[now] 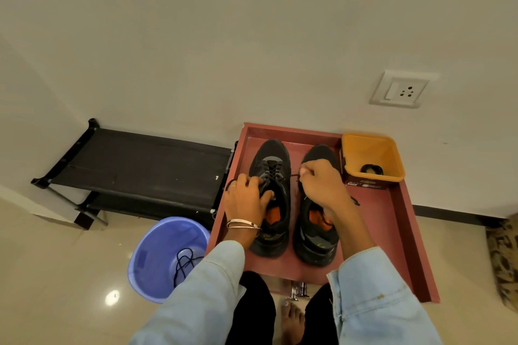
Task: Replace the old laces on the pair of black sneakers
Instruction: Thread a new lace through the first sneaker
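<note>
With your left hand [246, 199] gripping the laced black mesh sneaker [273, 176], keep the thin black lace end [294, 175] pinched in your right hand [322, 185] taut, pulling away from your left.

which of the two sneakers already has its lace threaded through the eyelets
The sneaker on the left, under the left hand, shows crossed lacing over its tongue. On the other sneaker the right hand hides the eyelets, pinching a lace end.

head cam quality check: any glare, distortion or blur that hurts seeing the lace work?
Head view: wide-angle bending curves the black rack and red tray edges; one bright glare spot on the floor tile beside the blue bucket; lighting soft and even; black lace on the black sneakers has low contrast; patterned rug smeared at the right edge.
</note>
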`<state>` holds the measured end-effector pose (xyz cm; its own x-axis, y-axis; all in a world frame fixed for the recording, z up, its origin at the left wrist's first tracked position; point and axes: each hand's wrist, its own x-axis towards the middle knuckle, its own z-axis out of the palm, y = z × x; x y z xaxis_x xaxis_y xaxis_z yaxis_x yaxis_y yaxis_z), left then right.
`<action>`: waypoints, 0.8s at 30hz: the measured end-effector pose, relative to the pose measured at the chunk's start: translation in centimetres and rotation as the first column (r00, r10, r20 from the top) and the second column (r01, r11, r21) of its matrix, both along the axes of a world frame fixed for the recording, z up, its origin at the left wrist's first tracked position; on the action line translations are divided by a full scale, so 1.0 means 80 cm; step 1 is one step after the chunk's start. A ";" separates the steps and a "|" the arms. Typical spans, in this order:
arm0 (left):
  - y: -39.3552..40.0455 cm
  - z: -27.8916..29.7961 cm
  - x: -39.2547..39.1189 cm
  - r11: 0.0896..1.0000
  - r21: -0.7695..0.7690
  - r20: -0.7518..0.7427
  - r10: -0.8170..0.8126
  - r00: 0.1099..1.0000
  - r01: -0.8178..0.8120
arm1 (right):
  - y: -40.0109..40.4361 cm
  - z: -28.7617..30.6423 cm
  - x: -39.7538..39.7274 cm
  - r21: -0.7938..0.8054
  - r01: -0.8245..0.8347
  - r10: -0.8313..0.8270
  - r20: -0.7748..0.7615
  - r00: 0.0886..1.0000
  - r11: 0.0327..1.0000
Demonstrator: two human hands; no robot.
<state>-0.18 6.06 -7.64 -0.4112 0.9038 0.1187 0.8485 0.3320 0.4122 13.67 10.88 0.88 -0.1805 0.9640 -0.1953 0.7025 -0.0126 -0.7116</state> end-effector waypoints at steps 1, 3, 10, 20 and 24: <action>0.001 0.000 0.000 1.000 0.018 0.015 -0.013 1.000 0.013 | -0.001 -0.003 -0.005 -0.010 -0.020 0.020 -0.063 0.998 1.000; 0.004 0.002 0.001 0.999 0.042 0.058 -0.016 0.998 0.014 | -0.001 -0.013 -0.016 -0.006 -0.008 0.007 -0.141 0.990 1.000; 0.011 0.011 -0.008 0.999 0.030 0.258 0.023 0.966 -0.032 | 0.004 -0.065 -0.044 0.115 -0.029 0.028 0.010 1.000 0.993; 0.012 0.011 -0.022 0.999 0.027 0.423 0.015 0.906 -0.029 | -0.015 -0.105 -0.066 0.231 0.027 -0.040 0.051 0.998 0.973; 0.013 0.008 -0.025 0.998 0.019 0.474 0.037 0.880 -0.053 | -0.021 -0.107 -0.068 0.201 0.079 -0.086 0.023 0.996 0.976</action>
